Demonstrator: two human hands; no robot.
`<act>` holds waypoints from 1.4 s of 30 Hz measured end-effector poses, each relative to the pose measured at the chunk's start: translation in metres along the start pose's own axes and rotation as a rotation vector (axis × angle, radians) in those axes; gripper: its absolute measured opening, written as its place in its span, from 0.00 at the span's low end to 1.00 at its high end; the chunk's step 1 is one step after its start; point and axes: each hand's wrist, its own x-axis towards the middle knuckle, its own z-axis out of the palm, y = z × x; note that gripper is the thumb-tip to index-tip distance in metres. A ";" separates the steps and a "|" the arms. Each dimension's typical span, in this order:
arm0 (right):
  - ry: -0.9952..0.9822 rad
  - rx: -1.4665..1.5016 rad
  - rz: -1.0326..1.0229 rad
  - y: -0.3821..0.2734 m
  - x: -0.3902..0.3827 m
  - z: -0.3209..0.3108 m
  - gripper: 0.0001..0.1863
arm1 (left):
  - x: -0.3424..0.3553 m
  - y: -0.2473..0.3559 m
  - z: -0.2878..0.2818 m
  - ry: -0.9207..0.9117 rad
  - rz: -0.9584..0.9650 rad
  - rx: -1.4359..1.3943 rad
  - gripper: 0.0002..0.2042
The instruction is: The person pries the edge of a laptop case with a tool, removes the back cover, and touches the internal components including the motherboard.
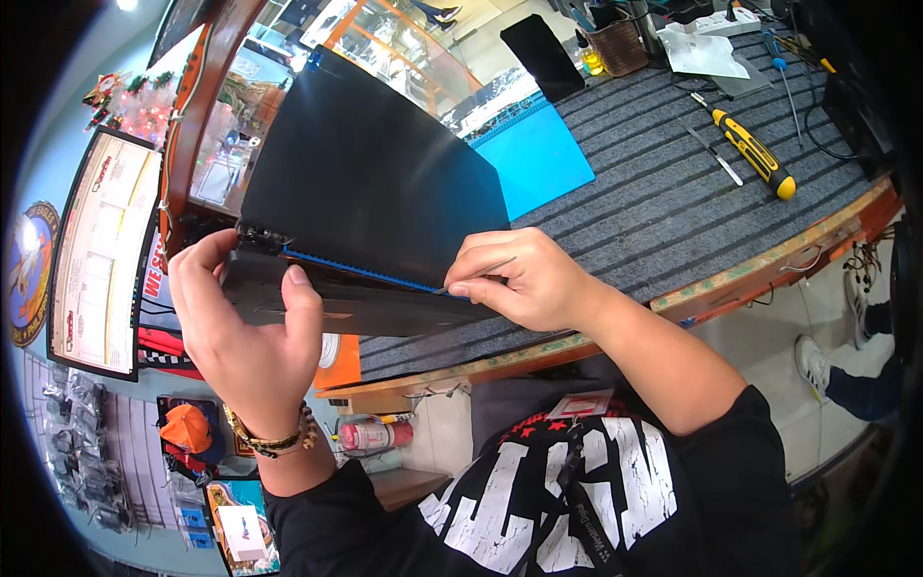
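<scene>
A large black device with two panels, like an open laptop, is propped up on edge over the workbench. Its wide upper panel (370, 154) leans away, and the narrow-looking lower part (385, 313) faces me. A blue strip (361, 268) runs along the seam between them, with a dark hinge (260, 237) at its left end. My left hand (245, 317) grips the lower part at that end, fingers behind and thumb in front. My right hand (524, 279) pinches a thin metal tool (496, 265), its tip at the seam's right end.
A blue mat (538, 159) lies behind the device on the ribbed grey mat (635, 173). To the right are a slim metal blade (714, 156) and a yellow-black screwdriver (755, 154). A brown holder (616, 48) and yellow bottle (589, 58) stand at the back. Another person's shoe (813, 366) shows at right.
</scene>
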 end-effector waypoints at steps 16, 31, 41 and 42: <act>-0.012 0.006 0.092 0.019 -0.026 -0.004 0.05 | -0.003 -0.001 -0.004 -0.054 0.000 0.014 0.22; 0.026 -0.073 0.022 0.025 -0.039 -0.002 0.03 | -0.001 0.002 -0.001 -0.004 0.009 -0.001 0.23; 0.025 0.102 0.159 0.029 -0.036 -0.001 0.06 | -0.002 0.003 0.000 -0.005 -0.020 -0.002 0.23; 0.022 0.141 0.177 0.029 -0.035 -0.001 0.06 | -0.002 0.003 -0.001 -0.009 -0.022 -0.002 0.23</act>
